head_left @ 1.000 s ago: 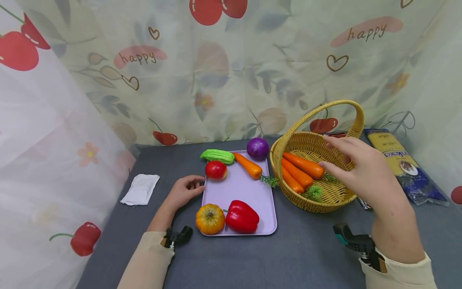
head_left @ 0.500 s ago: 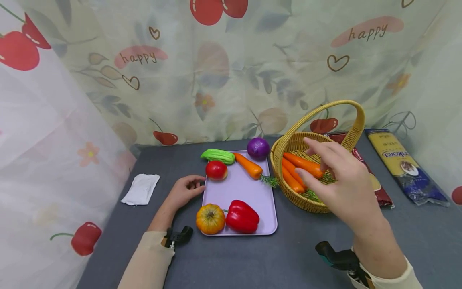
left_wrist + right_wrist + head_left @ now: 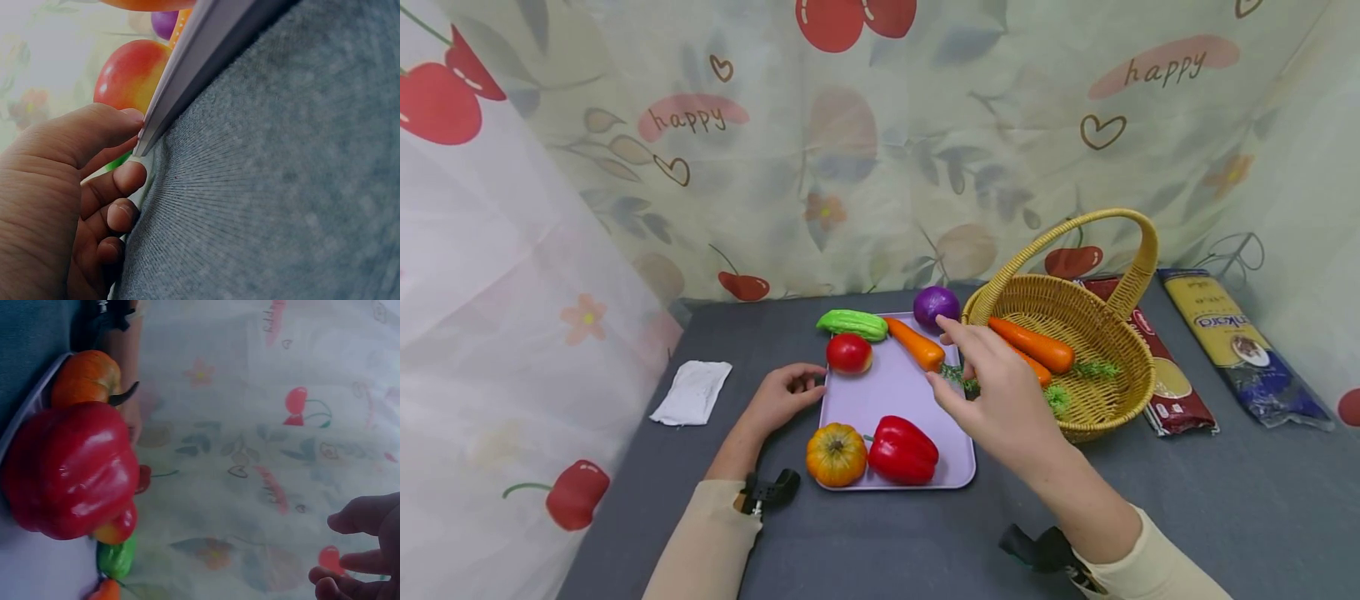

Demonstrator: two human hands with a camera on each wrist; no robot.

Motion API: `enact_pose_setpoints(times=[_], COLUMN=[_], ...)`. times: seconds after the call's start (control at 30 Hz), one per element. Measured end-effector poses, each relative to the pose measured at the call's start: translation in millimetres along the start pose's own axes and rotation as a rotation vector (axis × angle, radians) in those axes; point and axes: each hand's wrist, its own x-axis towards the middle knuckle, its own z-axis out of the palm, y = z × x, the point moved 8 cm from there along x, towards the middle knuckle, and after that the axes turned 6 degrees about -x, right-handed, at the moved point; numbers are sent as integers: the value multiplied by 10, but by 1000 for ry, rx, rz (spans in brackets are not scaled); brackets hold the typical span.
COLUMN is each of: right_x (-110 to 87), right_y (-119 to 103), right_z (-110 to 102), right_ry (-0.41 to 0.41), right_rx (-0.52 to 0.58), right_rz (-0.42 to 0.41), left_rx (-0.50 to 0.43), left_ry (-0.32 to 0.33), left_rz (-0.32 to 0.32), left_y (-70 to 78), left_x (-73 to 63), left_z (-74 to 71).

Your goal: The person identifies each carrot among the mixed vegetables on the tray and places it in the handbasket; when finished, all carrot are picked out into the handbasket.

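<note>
On the lilac tray (image 3: 887, 392) lie a red bell pepper (image 3: 902, 450), a small orange pumpkin (image 3: 837, 454), a red-and-yellow fruit (image 3: 849, 354), a ridged green gourd (image 3: 852, 325) and a carrot (image 3: 916, 344). A purple onion (image 3: 936, 307) sits at its far right corner. My left hand (image 3: 784, 398) rests at the tray's left edge, fingers loosely bent; in the left wrist view the thumb tip is right at the rim. Over the tray's right edge hovers my right hand (image 3: 1003, 396), holding nothing, thumb and fingers spread apart. It hides part of the basket and the carrot's leaves.
Right of the tray stands a wicker basket (image 3: 1138, 404) with a tall handle, containing orange carrots (image 3: 1036, 343). Beyond it lie a dark red packet (image 3: 1180, 392) and a yellow-and-blue packet (image 3: 1247, 346). A white folded tissue packet (image 3: 692, 393) lies at the left. Printed curtains surround the table.
My right hand has moved left from above the basket to the tray's right edge, uncovering the basket's inside and the dark red packet. My left hand stays put.
</note>
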Motion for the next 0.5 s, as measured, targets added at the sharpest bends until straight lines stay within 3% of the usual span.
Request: enact_pose_setpoints(times=[0.2, 0.37, 0.5], right_x=[19, -31, -92], right_y=[204, 450, 617], right_z=[505, 901, 1097], right_ry=[-148, -301, -344], right_rx=[-4, 62, 138], right_rz=[128, 303, 412], left_rx=[-1, 1, 2], left_ry=[5, 7, 1], left_rz=[-7, 3, 7], left_y=[-3, -6, -2], left_x=[-6, -2, 1], left_z=[-13, -16, -7])
